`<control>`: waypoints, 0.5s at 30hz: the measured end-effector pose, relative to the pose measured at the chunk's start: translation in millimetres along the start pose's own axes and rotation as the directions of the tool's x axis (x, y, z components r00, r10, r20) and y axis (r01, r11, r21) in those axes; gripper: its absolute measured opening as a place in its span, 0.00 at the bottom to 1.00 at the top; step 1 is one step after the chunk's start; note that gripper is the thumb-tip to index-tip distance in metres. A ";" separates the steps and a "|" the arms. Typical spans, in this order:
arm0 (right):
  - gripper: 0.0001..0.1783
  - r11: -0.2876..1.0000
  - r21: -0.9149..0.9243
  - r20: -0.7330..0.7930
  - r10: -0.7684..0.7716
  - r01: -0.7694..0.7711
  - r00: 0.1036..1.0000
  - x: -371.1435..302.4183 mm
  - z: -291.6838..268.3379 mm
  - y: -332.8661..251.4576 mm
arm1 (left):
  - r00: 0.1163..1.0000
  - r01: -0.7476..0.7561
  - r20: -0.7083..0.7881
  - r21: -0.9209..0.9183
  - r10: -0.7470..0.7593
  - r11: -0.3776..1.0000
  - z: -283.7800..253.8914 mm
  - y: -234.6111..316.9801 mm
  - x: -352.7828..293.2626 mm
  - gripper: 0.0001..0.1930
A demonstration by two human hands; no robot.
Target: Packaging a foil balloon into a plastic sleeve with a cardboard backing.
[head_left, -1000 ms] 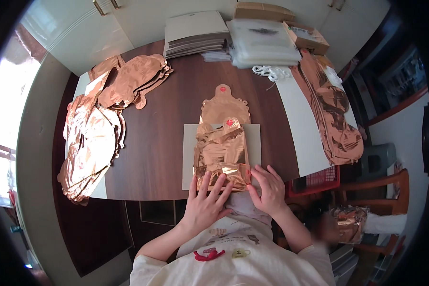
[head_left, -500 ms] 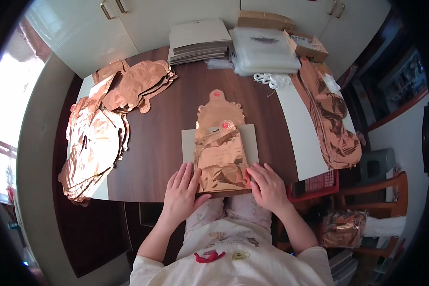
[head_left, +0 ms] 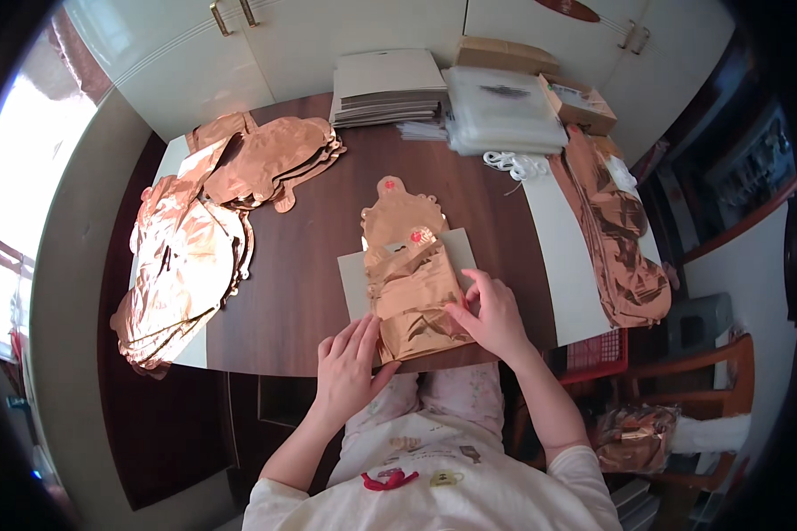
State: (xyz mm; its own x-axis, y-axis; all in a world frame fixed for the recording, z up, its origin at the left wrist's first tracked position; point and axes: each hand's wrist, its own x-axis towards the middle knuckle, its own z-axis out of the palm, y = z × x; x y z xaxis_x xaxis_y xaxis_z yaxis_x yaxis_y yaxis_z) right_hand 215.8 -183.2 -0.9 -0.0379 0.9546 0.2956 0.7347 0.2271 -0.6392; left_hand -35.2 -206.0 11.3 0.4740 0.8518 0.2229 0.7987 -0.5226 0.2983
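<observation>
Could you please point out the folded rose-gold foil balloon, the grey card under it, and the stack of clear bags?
folded rose-gold foil balloon (head_left: 413,296), head view, on its folded middle.
grey card (head_left: 352,281), head view, on its bare left edge.
stack of clear bags (head_left: 501,113), head view, on the top bag.

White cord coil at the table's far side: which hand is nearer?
Right. The right hand lies on the folded foil balloon, below the coil; the left hand sits farther down-left.
</observation>
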 end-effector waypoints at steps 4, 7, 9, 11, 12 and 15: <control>0.25 0.998 -0.060 0.012 0.012 -0.011 1.000 -1.3 -2.0 -3.6 | 1.000 0.009 0.001 -0.037 -0.009 0.999 -0.2 -1.5 0.2 0.35; 0.23 0.998 -0.057 -0.009 -0.001 0.001 1.000 -4.3 -0.2 -2.8 | 1.000 0.008 0.003 -0.030 -0.008 1.000 0.4 -1.6 0.3 0.36; 0.22 0.999 -0.052 -0.022 -0.001 0.000 1.000 -6.5 1.8 -1.4 | 1.000 0.008 0.001 -0.026 -0.008 1.000 0.7 -1.6 1.0 0.36; 0.21 0.993 -0.114 -0.042 -0.046 0.041 0.998 -8.6 5.2 -1.2 | 1.000 0.010 -0.001 -0.034 -0.010 0.999 1.4 -1.7 1.1 0.36; 0.21 0.993 -0.113 -0.042 -0.044 0.039 0.998 -9.4 6.8 -1.0 | 1.000 0.012 -0.005 -0.041 -0.012 0.999 1.8 -1.8 1.3 0.37; 0.21 0.990 -0.137 -0.065 -0.052 0.043 0.997 -11.3 9.8 -1.4 | 0.999 0.044 0.016 -0.080 -0.043 0.996 0.2 -1.9 2.4 0.37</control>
State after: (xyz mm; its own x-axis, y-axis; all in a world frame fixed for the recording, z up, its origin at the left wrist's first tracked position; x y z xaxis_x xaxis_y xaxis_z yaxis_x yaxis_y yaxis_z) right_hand 208.6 -192.4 -10.3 -0.0321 0.9270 0.3737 0.8182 0.2391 -0.5229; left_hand -35.5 -202.9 11.0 0.4454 0.8739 0.1947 0.7865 -0.4858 0.3813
